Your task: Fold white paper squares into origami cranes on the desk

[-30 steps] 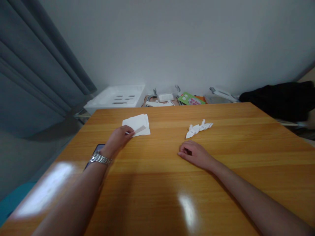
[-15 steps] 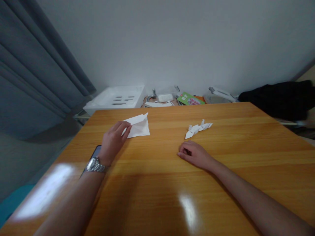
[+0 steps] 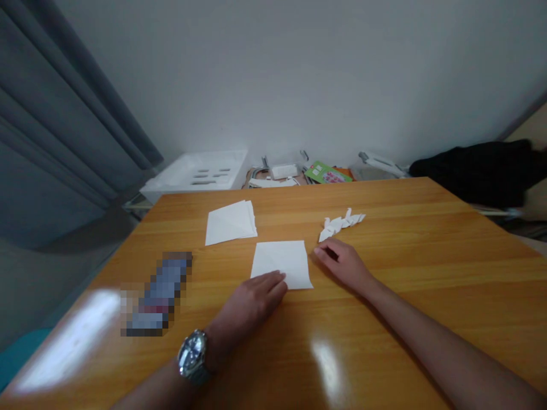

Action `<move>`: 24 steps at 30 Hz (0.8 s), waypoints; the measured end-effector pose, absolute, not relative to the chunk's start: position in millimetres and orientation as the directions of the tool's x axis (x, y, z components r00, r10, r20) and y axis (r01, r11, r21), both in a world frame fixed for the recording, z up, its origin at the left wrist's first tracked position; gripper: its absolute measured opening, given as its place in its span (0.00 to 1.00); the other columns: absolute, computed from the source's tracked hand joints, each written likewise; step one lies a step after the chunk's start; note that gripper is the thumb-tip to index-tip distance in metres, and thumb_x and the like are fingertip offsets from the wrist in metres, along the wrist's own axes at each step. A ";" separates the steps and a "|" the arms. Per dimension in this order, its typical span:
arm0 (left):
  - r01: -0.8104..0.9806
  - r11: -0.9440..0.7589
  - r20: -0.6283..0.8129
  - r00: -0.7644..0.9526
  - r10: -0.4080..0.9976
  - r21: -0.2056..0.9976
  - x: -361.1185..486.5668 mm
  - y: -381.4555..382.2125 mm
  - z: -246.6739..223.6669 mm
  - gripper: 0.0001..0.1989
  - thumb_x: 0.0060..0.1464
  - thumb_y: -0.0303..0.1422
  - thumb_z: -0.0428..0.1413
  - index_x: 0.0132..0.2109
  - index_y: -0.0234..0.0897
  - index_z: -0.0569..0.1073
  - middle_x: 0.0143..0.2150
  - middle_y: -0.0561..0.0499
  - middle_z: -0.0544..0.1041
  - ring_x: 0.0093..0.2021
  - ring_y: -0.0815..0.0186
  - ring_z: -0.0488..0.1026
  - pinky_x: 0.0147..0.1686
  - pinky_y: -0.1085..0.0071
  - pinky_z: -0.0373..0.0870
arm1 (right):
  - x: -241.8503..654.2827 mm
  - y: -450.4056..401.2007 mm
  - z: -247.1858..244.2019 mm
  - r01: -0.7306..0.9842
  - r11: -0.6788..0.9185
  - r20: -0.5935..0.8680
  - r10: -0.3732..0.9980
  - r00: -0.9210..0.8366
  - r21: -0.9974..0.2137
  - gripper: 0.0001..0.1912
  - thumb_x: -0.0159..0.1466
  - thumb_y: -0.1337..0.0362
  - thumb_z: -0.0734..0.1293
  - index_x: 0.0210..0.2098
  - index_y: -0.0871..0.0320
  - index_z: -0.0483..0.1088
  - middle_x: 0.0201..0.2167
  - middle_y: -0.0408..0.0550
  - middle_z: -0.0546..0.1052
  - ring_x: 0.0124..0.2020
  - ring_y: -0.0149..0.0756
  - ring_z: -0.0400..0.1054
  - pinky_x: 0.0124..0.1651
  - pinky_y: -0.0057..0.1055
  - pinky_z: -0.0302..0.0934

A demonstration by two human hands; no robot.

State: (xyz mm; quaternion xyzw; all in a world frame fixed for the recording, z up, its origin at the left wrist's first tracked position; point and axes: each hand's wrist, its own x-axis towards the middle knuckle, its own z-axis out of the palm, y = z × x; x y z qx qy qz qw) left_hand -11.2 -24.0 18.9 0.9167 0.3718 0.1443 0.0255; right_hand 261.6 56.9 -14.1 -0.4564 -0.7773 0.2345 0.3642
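A white square sheet of paper (image 3: 280, 256) lies flat on the wooden table in front of me. My left hand (image 3: 258, 296), with a metal watch (image 3: 192, 353) at its wrist, rests on the sheet's near left part, fingers laid out flat and thumb hidden. Just right of the sheet, my right hand (image 3: 344, 263) sits on the table, fingers loosely curled with nothing visible in them. Right behind that hand is a folded white paper figure (image 3: 341, 225) of pointed segments. A small stack of white paper (image 3: 231, 222) lies farther back on the left.
A phone (image 3: 164, 293), blurred into blocks, lies at the left of the table (image 3: 405, 239). Beyond the far edge are a white foam tray (image 3: 200, 171), a green booklet (image 3: 327, 172) and assorted clutter. Black cloth (image 3: 478, 171) lies at the right, a grey curtain (image 3: 64, 114) hangs left.
My left hand has brought one sheet from the stack toward me and right, and it now lies flat. The phone is uncovered. My right hand has moved slightly toward the folded figure.
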 end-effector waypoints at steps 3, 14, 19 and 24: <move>0.650 -0.747 0.184 0.724 0.664 0.140 3.3 -30.3 11.5 0.08 0.68 0.28 0.49 0.49 0.40 0.71 0.57 0.44 0.77 0.58 0.57 0.75 0.56 0.62 0.77 | 261.2 54.2 -10.4 0.547 0.512 0.410 0.859 -0.307 -0.663 0.11 0.71 0.59 0.62 0.34 0.55 0.70 0.32 0.47 0.75 0.34 0.39 0.68 0.38 0.35 0.62; 0.648 -0.705 0.211 0.675 0.707 0.289 25.2 -30.5 3.2 0.08 0.67 0.28 0.49 0.48 0.38 0.72 0.61 0.40 0.74 0.63 0.57 0.71 0.60 0.61 0.74 | 247.0 39.7 -11.3 0.581 0.722 0.438 0.691 -0.575 -0.376 0.22 0.71 0.61 0.62 0.64 0.56 0.66 0.64 0.58 0.68 0.66 0.51 0.60 0.68 0.53 0.56; 0.628 -0.644 0.205 0.627 0.751 0.438 24.0 -27.6 10.4 0.10 0.65 0.27 0.51 0.51 0.40 0.71 0.58 0.44 0.76 0.52 0.61 0.77 0.53 0.64 0.78 | 244.2 38.3 -23.4 0.580 0.742 0.362 0.670 -0.648 -0.335 0.28 0.72 0.60 0.62 0.69 0.60 0.57 0.69 0.61 0.62 0.70 0.50 0.54 0.71 0.53 0.52; 0.683 -0.577 0.259 0.518 0.815 0.449 25.1 -12.3 12.4 0.11 0.69 0.30 0.47 0.54 0.37 0.70 0.55 0.44 0.76 0.54 0.61 0.75 0.55 0.63 0.74 | 244.2 37.9 -29.7 0.623 0.723 0.289 0.691 -0.663 -0.300 0.28 0.73 0.59 0.59 0.68 0.67 0.59 0.69 0.65 0.62 0.71 0.50 0.54 0.71 0.52 0.52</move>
